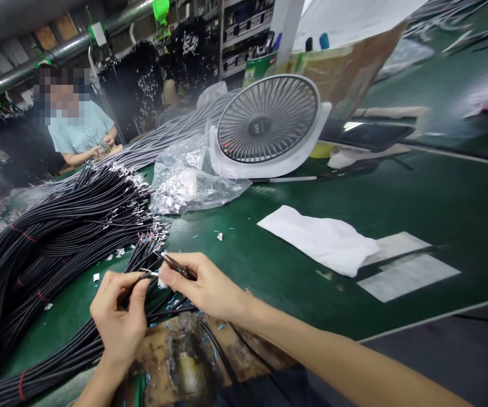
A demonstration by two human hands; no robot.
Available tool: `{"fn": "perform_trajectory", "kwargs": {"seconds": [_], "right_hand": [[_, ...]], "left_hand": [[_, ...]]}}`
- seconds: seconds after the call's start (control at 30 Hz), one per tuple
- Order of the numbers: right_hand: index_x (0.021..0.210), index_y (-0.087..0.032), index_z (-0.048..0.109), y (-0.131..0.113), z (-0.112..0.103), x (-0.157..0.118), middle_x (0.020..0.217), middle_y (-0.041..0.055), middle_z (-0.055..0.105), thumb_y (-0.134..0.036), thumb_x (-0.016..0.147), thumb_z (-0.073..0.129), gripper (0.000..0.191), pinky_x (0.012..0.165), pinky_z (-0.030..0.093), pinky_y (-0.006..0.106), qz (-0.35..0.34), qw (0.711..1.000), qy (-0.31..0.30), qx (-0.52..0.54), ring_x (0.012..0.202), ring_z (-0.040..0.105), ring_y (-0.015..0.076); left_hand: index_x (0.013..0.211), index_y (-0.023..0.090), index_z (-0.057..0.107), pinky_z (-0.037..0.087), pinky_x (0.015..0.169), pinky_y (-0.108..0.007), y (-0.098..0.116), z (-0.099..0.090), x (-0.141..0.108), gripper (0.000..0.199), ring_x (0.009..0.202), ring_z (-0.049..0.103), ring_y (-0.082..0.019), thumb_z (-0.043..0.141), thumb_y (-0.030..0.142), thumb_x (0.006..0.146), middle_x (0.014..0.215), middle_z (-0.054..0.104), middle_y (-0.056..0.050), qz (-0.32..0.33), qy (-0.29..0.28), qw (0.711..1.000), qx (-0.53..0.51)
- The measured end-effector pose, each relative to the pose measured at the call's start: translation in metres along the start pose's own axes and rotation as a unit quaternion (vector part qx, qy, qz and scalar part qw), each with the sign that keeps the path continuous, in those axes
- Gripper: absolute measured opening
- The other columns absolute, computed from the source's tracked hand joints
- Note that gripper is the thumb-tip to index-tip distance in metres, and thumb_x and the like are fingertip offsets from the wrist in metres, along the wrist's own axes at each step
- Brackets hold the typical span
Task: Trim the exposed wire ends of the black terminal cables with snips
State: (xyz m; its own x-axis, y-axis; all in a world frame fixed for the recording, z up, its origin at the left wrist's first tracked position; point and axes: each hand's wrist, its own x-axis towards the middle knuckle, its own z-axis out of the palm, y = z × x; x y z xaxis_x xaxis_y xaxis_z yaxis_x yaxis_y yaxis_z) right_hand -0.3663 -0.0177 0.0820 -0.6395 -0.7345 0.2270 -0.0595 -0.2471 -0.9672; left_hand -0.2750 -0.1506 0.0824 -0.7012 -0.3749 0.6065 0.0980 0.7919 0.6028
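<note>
My left hand [121, 308] is closed in a pinch on a black cable [144, 276], whose pale stripped end points right. Close beside that end, my right hand [204, 285] grips a small dark metal hand tool [180, 267], its handles lying in the palm. The tool's exact kind is partly hidden by the fingers. A small white piece [162, 282] shows under my right fingertips. Behind both hands lie the coloured wire ends [153, 243] of a thick bundle of black cables [70, 220].
A wooden block [155, 353] with a worn metal lump [191, 362] sits below my hands. Beyond them are a plastic bag [201, 189] of small parts and a fan [267, 121]. A white cloth [320, 240] lies right. A co-worker [81, 133] handles something at the far left.
</note>
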Motion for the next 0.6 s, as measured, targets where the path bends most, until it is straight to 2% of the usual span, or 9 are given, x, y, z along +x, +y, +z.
{"fn": "perform_trajectory", "kwargs": {"seconds": [0.07,0.13,0.2,0.3,0.37,0.43,0.53,0.6], "right_hand": [[0.06,-0.015,0.043,0.0,0.0,0.0,0.059,-0.0032,0.036,-0.038,0.086,0.05,0.035,0.053,0.028,0.02,-0.001,0.999,0.027,-0.036,0.058,0.032,0.0079],[0.058,-0.015,0.043,-0.001,0.0,-0.001,0.057,-0.0037,0.035,-0.033,0.086,0.049,0.034,0.053,0.027,0.02,-0.005,0.996,0.052,-0.071,0.058,0.032,0.0077],[0.059,-0.014,0.047,-0.002,0.0,-0.002,0.057,-0.0036,0.037,-0.031,0.086,0.05,0.031,0.053,0.027,0.02,-0.008,0.994,0.064,-0.087,0.058,0.034,0.0077],[0.075,-0.015,0.058,-0.005,0.001,-0.003,0.061,-0.0032,0.047,-0.034,0.083,0.054,0.021,0.054,0.031,0.02,-0.003,0.992,0.087,-0.088,0.057,0.039,0.0082],[0.089,-0.015,0.061,-0.006,0.003,-0.004,0.068,-0.0007,0.056,-0.034,0.083,0.054,0.021,0.056,0.036,0.021,-0.012,0.989,0.115,-0.096,0.061,0.046,0.01],[0.091,-0.015,0.064,-0.006,0.004,-0.004,0.078,0.0031,0.063,-0.032,0.085,0.051,0.023,0.063,0.041,0.023,-0.04,0.985,0.124,-0.11,0.068,0.052,0.0125],[0.086,-0.016,0.069,-0.002,0.004,-0.004,0.083,0.0038,0.067,-0.026,0.085,0.051,0.02,0.07,0.044,0.025,-0.102,0.984,0.084,-0.119,0.073,0.057,0.0135],[0.085,-0.017,0.069,0.002,0.004,-0.005,0.081,0.0016,0.068,-0.021,0.084,0.053,0.017,0.069,0.044,0.023,-0.132,0.983,0.048,-0.118,0.072,0.057,0.0124]], "left_hand": [[0.072,0.018,0.068,0.042,0.05,-0.02,0.004,-0.002,0.007,0.004,0.056,0.053,-0.011,0.064,0.019,0.074,0.062,0.058,0.001,-0.064,-0.066,0.993,-0.077],[0.07,0.015,0.069,0.04,0.046,-0.021,0.007,-0.004,0.012,0.01,0.053,0.054,-0.012,0.066,0.024,0.072,0.061,0.061,-0.001,-0.135,-0.129,0.973,-0.139],[0.068,0.015,0.07,0.039,0.045,-0.021,0.007,-0.006,0.015,0.01,0.05,0.053,-0.012,0.07,0.025,0.068,0.058,0.06,-0.001,-0.151,-0.138,0.964,-0.172],[0.068,0.018,0.07,0.04,0.048,-0.021,0.003,-0.009,0.013,0.004,0.053,0.053,-0.011,0.073,0.019,0.066,0.058,0.058,0.001,-0.061,-0.063,0.984,-0.155],[0.071,0.019,0.069,0.039,0.048,-0.021,0.001,-0.01,0.011,0.008,0.053,0.054,-0.01,0.073,0.014,0.066,0.06,0.059,0.002,0.025,0.0,0.995,-0.093],[0.074,0.018,0.068,0.037,0.045,-0.02,0.001,-0.01,0.009,0.01,0.051,0.052,-0.009,0.071,0.01,0.068,0.06,0.059,0.003,0.11,0.058,0.992,-0.027],[0.078,0.016,0.068,0.036,0.044,-0.02,0.002,-0.009,0.008,0.014,0.051,0.051,-0.008,0.068,0.005,0.069,0.063,0.059,0.003,0.202,0.116,0.972,0.038],[0.079,0.017,0.067,0.039,0.045,-0.02,0.001,-0.008,0.006,0.017,0.052,0.053,-0.008,0.068,0.004,0.069,0.066,0.061,0.003,0.219,0.121,0.967,0.059]]}}
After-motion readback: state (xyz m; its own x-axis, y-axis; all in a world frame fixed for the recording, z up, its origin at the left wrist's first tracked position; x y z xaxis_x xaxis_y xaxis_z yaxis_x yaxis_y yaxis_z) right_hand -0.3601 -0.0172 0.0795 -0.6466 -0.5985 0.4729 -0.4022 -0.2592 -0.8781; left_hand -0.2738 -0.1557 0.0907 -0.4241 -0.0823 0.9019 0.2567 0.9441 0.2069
